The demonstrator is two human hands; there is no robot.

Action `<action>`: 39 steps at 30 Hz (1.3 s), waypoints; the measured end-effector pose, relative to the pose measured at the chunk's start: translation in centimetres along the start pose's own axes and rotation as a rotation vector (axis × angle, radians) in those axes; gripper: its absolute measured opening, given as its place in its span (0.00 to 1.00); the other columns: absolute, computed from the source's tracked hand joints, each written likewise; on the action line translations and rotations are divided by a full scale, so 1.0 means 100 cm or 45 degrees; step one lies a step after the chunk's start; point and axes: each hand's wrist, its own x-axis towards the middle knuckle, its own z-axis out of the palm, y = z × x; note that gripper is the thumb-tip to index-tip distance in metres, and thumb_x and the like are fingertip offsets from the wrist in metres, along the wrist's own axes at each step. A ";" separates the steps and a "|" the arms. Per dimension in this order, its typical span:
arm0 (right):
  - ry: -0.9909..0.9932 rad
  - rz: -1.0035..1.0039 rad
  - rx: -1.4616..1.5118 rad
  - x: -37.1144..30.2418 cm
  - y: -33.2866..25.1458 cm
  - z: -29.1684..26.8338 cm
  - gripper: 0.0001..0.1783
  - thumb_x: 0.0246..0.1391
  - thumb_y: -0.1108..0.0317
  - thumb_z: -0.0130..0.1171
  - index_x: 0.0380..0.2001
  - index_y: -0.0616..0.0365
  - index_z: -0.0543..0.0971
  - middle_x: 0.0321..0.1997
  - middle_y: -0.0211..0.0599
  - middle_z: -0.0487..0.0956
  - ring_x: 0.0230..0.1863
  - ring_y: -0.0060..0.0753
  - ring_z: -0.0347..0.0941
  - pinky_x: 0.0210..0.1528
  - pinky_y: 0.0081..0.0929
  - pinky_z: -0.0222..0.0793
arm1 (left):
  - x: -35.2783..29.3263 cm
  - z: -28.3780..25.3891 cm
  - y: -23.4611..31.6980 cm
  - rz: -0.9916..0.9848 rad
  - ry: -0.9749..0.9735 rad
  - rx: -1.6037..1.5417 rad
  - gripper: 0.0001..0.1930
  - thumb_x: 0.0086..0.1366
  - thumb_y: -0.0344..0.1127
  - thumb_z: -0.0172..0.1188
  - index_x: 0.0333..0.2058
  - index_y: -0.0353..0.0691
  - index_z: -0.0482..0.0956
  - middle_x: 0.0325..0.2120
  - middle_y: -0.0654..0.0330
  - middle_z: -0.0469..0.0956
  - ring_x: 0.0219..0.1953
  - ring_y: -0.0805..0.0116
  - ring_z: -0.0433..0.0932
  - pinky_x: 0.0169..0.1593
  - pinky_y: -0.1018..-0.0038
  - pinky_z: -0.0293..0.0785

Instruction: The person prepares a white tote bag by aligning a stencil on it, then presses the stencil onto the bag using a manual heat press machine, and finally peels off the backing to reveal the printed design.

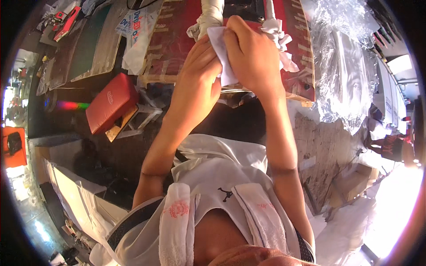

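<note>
Both my hands are at the near edge of a red board point(168, 42) with strips of tape along its sides. My right hand point(253, 55) is closed on a white piece of cloth or paper point(218, 46), its fingers curled over the top. On the other side of that piece, my left hand point(197, 73) has its fingers pressed together against it. Just beyond the hands stands a post wrapped in whitish cloth point(211, 15). A thinner wrapped post point(270, 11), with loose white strips point(284, 44) at its base, is behind my right hand.
A red padded stool seat point(112, 104) stands tilted at the left. Clear crinkled plastic point(344, 66) covers something to the right of the board. At the upper left are flat panels point(88, 48) and a plastic bag point(138, 44). A cardboard box point(353, 184) sits at the lower right.
</note>
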 end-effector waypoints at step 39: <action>0.077 -0.001 -0.070 -0.003 0.003 0.009 0.11 0.64 0.61 0.53 0.37 0.59 0.75 0.27 0.47 0.83 0.31 0.55 0.82 0.34 0.51 0.76 | -0.007 0.025 -0.012 0.015 0.110 0.105 0.27 0.53 0.18 0.56 0.55 0.24 0.73 0.62 0.38 0.70 0.67 0.31 0.63 0.71 0.45 0.56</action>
